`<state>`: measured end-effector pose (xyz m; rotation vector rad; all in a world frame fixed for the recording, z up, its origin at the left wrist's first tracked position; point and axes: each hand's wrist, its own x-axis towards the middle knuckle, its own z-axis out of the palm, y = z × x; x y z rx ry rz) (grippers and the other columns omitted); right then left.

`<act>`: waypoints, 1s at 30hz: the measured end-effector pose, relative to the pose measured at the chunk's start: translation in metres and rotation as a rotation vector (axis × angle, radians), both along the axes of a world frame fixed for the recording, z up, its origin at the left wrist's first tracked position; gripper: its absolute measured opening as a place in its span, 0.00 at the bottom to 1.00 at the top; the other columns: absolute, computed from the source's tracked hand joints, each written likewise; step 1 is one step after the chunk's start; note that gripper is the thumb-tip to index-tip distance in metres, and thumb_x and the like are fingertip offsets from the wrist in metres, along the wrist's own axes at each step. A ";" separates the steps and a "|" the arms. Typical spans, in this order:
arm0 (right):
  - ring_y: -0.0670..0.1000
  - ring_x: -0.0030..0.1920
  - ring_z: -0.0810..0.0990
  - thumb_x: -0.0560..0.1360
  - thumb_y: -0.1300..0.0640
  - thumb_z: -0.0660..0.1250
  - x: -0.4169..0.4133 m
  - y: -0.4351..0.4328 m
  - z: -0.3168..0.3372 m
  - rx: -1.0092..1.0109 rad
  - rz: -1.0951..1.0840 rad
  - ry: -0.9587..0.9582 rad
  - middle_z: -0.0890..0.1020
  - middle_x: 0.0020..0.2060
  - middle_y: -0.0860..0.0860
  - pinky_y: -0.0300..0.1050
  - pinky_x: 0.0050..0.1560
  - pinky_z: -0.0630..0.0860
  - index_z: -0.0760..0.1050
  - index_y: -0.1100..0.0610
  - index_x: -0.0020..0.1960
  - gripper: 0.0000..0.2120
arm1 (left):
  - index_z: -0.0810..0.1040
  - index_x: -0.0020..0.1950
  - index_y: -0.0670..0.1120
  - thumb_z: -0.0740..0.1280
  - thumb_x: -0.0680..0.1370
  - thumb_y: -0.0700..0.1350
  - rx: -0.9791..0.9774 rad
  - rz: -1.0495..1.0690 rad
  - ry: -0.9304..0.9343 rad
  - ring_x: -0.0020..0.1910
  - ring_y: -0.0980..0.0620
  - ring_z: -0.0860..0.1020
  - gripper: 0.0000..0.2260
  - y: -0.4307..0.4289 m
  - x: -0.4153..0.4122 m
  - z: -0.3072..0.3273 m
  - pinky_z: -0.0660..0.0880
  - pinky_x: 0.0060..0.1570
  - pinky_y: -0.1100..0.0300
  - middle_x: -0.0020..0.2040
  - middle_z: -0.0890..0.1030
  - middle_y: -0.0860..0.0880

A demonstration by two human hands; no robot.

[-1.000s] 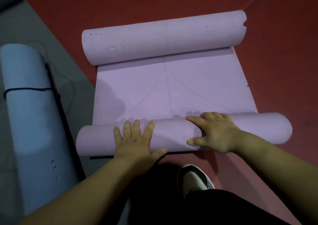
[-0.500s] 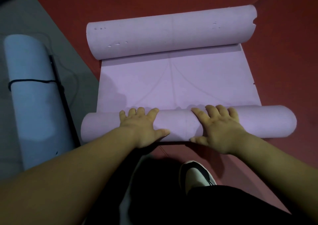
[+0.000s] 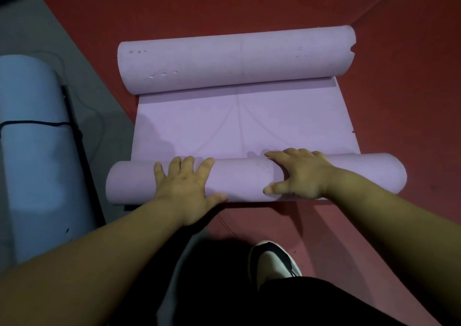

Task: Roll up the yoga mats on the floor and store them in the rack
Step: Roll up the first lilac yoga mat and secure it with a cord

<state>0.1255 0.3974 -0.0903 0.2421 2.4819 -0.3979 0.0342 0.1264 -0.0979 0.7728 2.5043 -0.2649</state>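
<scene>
A lilac yoga mat (image 3: 239, 123) lies on the red floor, curled into a roll at each end. The near roll (image 3: 244, 180) lies across the view just in front of me. My left hand (image 3: 185, 185) presses flat on its left half with fingers spread. My right hand (image 3: 299, 173) presses on its right half, fingers reaching over the top and thumb on the near side. The far roll (image 3: 237, 60) is thicker and lies untouched. No rack is in view.
A light blue rolled mat (image 3: 32, 151) tied with a black cord lies on the grey floor at the left, with a black strap along its right side. My shoe (image 3: 272, 263) and dark trouser leg are below the near roll. Red floor surrounds the lilac mat.
The near roll has turned a little farther away from me under both palms, and the flat stretch between the two rolls has shortened slightly. The camera shifted.
</scene>
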 end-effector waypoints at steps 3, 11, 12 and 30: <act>0.63 0.72 0.68 0.68 0.22 0.55 0.030 -0.014 -0.012 0.103 -0.039 0.297 0.69 0.73 0.56 0.62 0.73 0.61 0.54 0.40 0.81 0.46 | 0.44 0.81 0.62 0.52 0.73 0.78 0.003 -0.004 -0.030 0.79 0.41 0.51 0.41 0.002 -0.012 0.001 0.45 0.75 0.31 0.81 0.55 0.46; 0.69 0.68 0.70 0.73 0.26 0.58 0.053 -0.023 -0.038 0.286 0.016 0.508 0.73 0.70 0.63 0.68 0.70 0.62 0.63 0.45 0.79 0.40 | 0.45 0.81 0.63 0.54 0.74 0.76 -0.015 0.030 -0.113 0.80 0.42 0.52 0.40 0.011 -0.023 0.010 0.44 0.76 0.33 0.82 0.53 0.46; 0.68 0.67 0.71 0.73 0.26 0.58 0.050 -0.021 -0.038 0.285 0.029 0.505 0.73 0.69 0.62 0.67 0.69 0.63 0.64 0.45 0.79 0.40 | 0.46 0.81 0.64 0.54 0.74 0.76 0.006 0.056 -0.119 0.80 0.42 0.51 0.39 0.012 -0.024 0.014 0.43 0.76 0.33 0.83 0.53 0.46; 0.70 0.73 0.66 0.70 0.26 0.60 0.037 -0.019 -0.037 0.317 -0.004 0.465 0.69 0.74 0.63 0.69 0.72 0.61 0.61 0.48 0.81 0.45 | 0.33 0.80 0.62 0.56 0.69 0.81 -0.010 -0.023 -0.062 0.81 0.41 0.37 0.50 0.010 -0.026 0.003 0.35 0.75 0.32 0.83 0.39 0.47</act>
